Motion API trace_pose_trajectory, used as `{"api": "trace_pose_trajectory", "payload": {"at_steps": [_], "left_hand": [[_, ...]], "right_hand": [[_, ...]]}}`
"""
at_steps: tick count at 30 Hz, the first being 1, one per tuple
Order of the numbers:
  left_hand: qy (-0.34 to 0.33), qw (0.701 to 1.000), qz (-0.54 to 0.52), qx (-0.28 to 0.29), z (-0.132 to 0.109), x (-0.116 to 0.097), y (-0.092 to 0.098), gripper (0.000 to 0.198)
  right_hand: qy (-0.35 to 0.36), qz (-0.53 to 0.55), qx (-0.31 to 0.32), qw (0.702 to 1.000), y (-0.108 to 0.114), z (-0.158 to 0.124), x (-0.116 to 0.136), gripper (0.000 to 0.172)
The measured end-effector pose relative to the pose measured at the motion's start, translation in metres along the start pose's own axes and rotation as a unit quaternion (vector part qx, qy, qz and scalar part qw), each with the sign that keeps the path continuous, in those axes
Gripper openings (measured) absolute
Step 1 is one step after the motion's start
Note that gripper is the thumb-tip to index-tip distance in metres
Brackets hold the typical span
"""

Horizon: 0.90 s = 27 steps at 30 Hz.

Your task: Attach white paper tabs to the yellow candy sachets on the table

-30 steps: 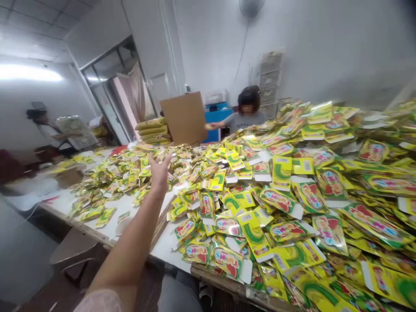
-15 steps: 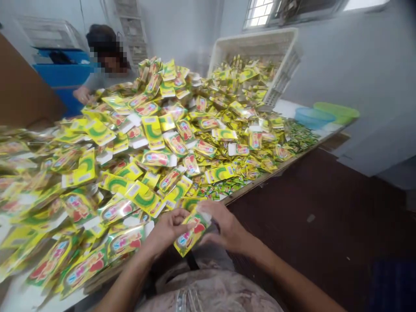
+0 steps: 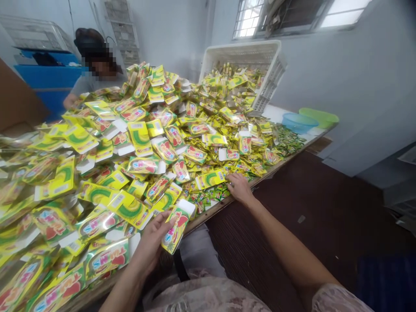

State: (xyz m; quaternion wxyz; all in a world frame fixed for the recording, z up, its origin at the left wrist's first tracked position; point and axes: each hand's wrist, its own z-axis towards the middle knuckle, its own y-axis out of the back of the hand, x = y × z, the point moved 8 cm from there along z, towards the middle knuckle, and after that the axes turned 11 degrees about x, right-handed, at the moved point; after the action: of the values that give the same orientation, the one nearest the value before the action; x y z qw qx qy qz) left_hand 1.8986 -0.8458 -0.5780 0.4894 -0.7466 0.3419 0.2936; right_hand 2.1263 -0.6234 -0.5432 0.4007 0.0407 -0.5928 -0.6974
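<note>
My left hand (image 3: 157, 232) is closed on a small yellow and green carton (image 3: 177, 227) with a fruit print. The carton is tilted, and its white end flap stands open at the upper end. Over by the table's front edge, my right hand (image 3: 239, 187) reaches into the small green and yellow packets (image 3: 212, 194), its fingers apart and lightly bent. The fingertips touch the pile beside a flat-lying yellow carton (image 3: 211, 178); their undersides are hidden. A large heap of similar cartons (image 3: 139, 138) fills the table to the left and in front of me.
A white plastic crate (image 3: 273, 71) lies tipped at the back, spilling packets onto the table. A blue basin (image 3: 299, 122) and a green basin (image 3: 320, 117) stand at the far right. Behind the heap sits another person (image 3: 97, 65). The wooden table edge (image 3: 279, 167) runs diagonally.
My right hand has left the carton and moved up and right to the small packets. The carton stays in my left hand, shifted slightly left. The view has turned a little right.
</note>
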Motion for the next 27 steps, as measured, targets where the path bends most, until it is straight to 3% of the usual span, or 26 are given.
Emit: {"api": "trace_pose_trajectory", "payload": {"at_steps": [4, 8, 11, 13, 15, 18, 22, 27], "left_hand": [[-0.014, 1.0, 0.022, 0.007, 0.002, -0.006, -0.005, 0.049], [-0.011, 1.0, 0.023, 0.002, 0.003, -0.006, -0.005, 0.05], [-0.005, 1.0, 0.02, 0.006, 0.003, -0.004, -0.006, 0.05], [-0.004, 1.0, 0.017, 0.009, 0.003, -0.002, -0.006, 0.05], [-0.007, 1.0, 0.019, 0.008, 0.003, -0.001, -0.007, 0.05], [-0.012, 0.999, 0.045, 0.004, 0.002, 0.0, -0.004, 0.049], [-0.027, 0.994, 0.106, 0.011, 0.004, 0.001, 0.002, 0.043], [-0.032, 0.99, 0.137, 0.002, 0.002, 0.002, 0.009, 0.04]], "right_hand": [[-0.026, 0.066, -0.022, 0.997, 0.011, 0.008, -0.011, 0.009], [-0.08, 0.193, -0.066, 0.976, 0.022, 0.0, -0.027, 0.023], [-0.151, 0.422, -0.073, 0.891, 0.007, -0.017, -0.034, 0.042], [-0.181, 0.52, -0.063, 0.832, -0.01, -0.028, -0.025, 0.048], [-0.188, 0.551, -0.058, 0.811, -0.022, -0.036, -0.01, 0.046], [-0.163, 0.49, -0.105, 0.85, -0.019, -0.045, 0.014, 0.036], [-0.103, 0.247, -0.223, 0.937, 0.017, -0.052, 0.044, 0.019], [-0.098, 0.037, -0.272, 0.957, 0.039, -0.055, 0.044, 0.017]]}}
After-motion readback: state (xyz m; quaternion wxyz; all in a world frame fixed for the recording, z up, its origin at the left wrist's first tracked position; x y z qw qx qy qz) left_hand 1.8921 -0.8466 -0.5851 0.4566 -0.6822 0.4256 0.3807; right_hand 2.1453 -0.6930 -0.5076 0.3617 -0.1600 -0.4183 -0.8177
